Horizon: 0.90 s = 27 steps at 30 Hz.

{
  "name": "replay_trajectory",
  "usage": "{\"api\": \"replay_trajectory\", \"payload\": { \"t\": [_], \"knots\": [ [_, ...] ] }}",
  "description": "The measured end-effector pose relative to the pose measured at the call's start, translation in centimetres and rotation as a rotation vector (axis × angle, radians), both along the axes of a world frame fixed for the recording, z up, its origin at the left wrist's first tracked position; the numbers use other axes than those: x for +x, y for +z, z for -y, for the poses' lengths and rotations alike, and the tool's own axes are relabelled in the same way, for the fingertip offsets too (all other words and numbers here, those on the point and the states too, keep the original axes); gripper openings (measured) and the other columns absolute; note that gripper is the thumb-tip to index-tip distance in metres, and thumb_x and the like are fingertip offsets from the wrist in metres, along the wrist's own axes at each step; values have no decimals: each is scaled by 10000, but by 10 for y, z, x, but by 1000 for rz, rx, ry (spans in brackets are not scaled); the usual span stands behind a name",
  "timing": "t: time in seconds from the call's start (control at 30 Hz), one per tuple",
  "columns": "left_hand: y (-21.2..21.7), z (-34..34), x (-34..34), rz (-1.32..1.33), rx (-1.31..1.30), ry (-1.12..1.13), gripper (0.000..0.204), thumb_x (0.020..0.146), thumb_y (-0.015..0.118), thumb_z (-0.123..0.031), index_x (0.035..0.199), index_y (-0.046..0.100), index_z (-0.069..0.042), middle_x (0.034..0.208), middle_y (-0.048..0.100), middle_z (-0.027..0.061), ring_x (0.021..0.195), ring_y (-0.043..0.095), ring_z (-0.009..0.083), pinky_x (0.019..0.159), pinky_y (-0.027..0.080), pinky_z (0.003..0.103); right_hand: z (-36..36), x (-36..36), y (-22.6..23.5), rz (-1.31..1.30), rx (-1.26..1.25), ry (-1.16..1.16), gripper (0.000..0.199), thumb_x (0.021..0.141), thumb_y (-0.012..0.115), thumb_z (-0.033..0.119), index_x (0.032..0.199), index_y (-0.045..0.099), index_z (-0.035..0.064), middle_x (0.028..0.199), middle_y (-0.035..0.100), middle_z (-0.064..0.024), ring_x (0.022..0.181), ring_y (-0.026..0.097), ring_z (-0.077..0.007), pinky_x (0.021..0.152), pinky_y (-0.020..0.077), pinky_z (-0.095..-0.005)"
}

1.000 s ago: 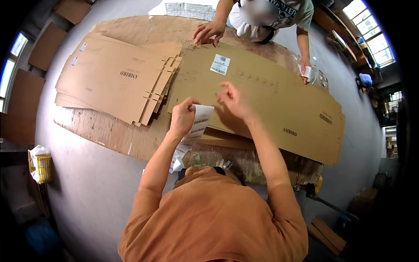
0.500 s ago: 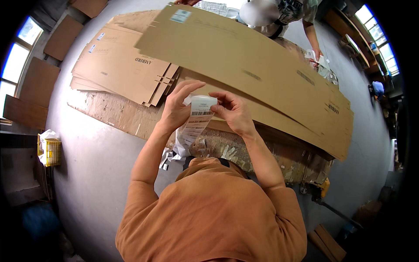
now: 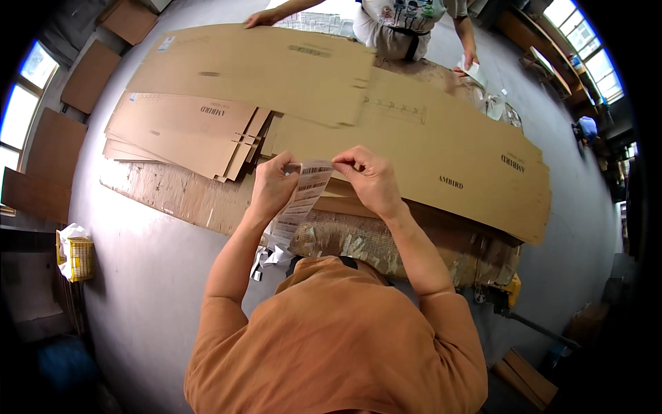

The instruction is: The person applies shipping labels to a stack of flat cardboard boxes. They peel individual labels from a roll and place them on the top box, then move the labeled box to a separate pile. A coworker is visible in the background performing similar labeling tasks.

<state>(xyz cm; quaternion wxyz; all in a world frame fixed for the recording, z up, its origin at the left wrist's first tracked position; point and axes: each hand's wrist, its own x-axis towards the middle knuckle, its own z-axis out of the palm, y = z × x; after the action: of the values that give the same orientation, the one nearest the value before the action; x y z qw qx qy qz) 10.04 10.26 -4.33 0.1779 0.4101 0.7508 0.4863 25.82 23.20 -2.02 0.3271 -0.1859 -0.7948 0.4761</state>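
A strip of white barcode labels (image 3: 307, 192) hangs between my hands, in front of the stacked cardboard. My left hand (image 3: 276, 185) is closed on its left edge, fingers curled. My right hand (image 3: 369, 181) pinches the upper right corner of the strip between thumb and fingertips. Its lower part trails down by the worn table edge, near crumpled white backing paper (image 3: 274, 257). Just beyond my hands lies a stack of flat brown cardboard sheets (image 3: 476, 165), and a second stack (image 3: 181, 131) is at the left.
Across the table a co-worker's hand (image 3: 262, 18) grips a loose cardboard sheet (image 3: 255, 69) over the left stack; the other hand (image 3: 469, 61) holds white paper. A yellow basket (image 3: 81, 259) stands on the floor at left. A pallet jack's handle (image 3: 541, 330) juts out at right.
The co-worker's cardboard sheet has swung left, from the right stack to over the left one. My left fingers have curled in, and my hands have come down slightly with the label strip.
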Motion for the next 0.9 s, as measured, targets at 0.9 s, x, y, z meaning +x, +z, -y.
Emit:
{"api": "replay_trajectory", "payload": {
  "t": [0.9],
  "knots": [
    [-85, -50, -24, 36, -170, 77, 108, 801, 626, -143, 809, 607, -38, 715, 601, 177, 686, 595, 364, 597, 453, 402, -216, -126, -121, 354, -263, -42, 114, 857, 631, 69, 882, 666, -37, 779, 664, -39, 698, 590, -86, 641, 472, -230]
  ]
}}
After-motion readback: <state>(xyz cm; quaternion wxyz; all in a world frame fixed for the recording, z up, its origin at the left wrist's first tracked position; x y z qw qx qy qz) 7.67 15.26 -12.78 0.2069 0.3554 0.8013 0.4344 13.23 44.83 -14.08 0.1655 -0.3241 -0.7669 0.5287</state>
